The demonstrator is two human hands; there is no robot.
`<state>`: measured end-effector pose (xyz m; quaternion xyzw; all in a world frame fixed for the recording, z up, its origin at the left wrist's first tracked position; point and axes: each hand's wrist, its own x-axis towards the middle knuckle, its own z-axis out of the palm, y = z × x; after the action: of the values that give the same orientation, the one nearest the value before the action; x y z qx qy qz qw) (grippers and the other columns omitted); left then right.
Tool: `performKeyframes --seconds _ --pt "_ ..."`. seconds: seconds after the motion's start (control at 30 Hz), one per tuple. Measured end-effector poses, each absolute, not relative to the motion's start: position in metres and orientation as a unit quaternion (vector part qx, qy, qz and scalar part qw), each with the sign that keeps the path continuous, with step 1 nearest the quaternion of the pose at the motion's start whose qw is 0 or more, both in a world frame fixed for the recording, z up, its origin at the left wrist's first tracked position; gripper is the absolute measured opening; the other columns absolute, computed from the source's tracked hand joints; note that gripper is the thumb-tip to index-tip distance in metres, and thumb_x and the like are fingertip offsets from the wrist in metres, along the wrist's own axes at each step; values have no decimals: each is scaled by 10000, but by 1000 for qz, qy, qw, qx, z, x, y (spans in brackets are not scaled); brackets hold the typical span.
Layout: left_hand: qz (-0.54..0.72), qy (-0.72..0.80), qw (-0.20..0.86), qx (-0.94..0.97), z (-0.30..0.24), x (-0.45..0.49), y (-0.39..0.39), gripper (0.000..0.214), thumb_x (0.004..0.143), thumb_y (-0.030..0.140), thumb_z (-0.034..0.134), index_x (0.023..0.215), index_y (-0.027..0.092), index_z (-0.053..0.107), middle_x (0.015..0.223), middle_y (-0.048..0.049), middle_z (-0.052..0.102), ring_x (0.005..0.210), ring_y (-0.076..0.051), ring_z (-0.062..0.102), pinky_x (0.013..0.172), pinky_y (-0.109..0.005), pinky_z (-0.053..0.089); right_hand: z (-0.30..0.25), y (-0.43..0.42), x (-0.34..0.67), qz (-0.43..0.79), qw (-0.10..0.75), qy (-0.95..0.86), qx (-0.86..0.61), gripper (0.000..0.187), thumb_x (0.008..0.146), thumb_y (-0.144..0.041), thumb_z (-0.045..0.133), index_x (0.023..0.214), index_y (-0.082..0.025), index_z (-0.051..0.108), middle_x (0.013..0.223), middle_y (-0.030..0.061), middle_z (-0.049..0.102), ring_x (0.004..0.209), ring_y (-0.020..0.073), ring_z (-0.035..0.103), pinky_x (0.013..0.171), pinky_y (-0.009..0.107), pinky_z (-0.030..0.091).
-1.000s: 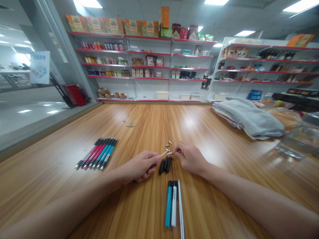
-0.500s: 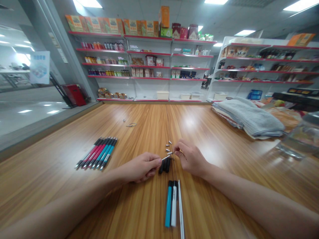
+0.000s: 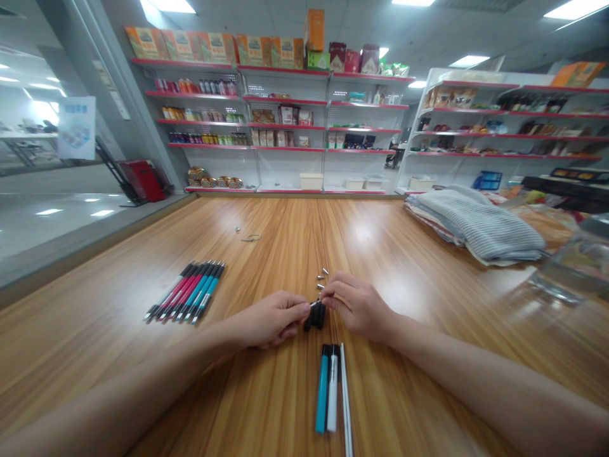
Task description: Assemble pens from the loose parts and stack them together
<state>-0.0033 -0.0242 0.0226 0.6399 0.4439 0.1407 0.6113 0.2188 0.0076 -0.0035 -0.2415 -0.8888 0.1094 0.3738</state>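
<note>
My left hand [image 3: 278, 317] pinches a thin white pen refill [image 3: 314, 304], its far end pointing right. At that end the closed fingers of my right hand [image 3: 354, 301] meet the refill; whatever small piece they pinch is hidden. Just beneath lie several short black pen grips [image 3: 316, 316]. Small silver pen tips [image 3: 320, 277] are scattered beyond the fingers. Nearer me lie a blue pen barrel [image 3: 322, 393] and a white pen barrel [image 3: 332, 393] with black ends, beside long white refills [image 3: 346, 400].
A row of assembled pens [image 3: 185, 292] in black, red and blue lies at the left. Farther back are a small wire loop [image 3: 251, 238] and a metal bit [image 3: 238, 229]. Folded striped cloth [image 3: 476, 222] and a clear container [image 3: 575, 266] stand at the right. Stocked shelves [image 3: 285, 149] line the back.
My right hand has moved left, bringing its fingertips to the end of the refill. My left hand has stayed almost in place, still holding the refill.
</note>
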Motion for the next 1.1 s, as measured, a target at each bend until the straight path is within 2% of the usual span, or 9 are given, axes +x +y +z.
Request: performKeyframes --seconds 0.13,0.23,0.37,0.5,0.67,1.1 --pt "144 452 613 633 24 -2 -24 381 878 537 429 732 186 410 536 69 376 349 -38 287 274 -121 203 -6 16 223 132 387 -856 -317 164 918 -159 475 1005 -189 611 924 55 595 848 155 584 755 282 470" --pt "149 450 613 632 24 -2 -24 388 875 542 431 724 185 410 536 71 374 347 -37 282 274 -123 205 -9 22 226 120 352 -857 -357 130 885 -184 540 956 -203 647 906 44 592 823 156 595 750 283 468" --pt "152 451 616 628 23 -3 -25 391 870 546 434 718 187 403 535 73 374 342 -35 268 269 -124 202 -13 24 227 113 316 -875 -350 111 869 -207 582 942 -230 663 947 30 603 854 151 602 772 274 462" --pt "155 452 616 626 23 -3 -25 388 870 549 431 728 189 403 541 72 379 341 -35 269 271 -126 196 -14 24 226 105 316 -872 -360 92 857 -182 588 905 -222 657 900 22 600 812 146 593 739 269 461" --pt "153 454 615 626 24 -3 -25 387 868 554 431 734 192 400 542 73 372 346 -36 267 275 -125 193 -7 17 227 121 343 -886 -287 120 841 -141 574 925 -197 638 927 50 588 847 159 583 766 284 480" --pt "158 426 645 614 22 -10 -24 416 837 593 466 737 195 393 529 83 358 351 -36 257 292 -132 189 3 7 231 147 285 -925 -204 165 784 -141 622 935 -204 643 936 46 559 837 161 568 752 297 495"
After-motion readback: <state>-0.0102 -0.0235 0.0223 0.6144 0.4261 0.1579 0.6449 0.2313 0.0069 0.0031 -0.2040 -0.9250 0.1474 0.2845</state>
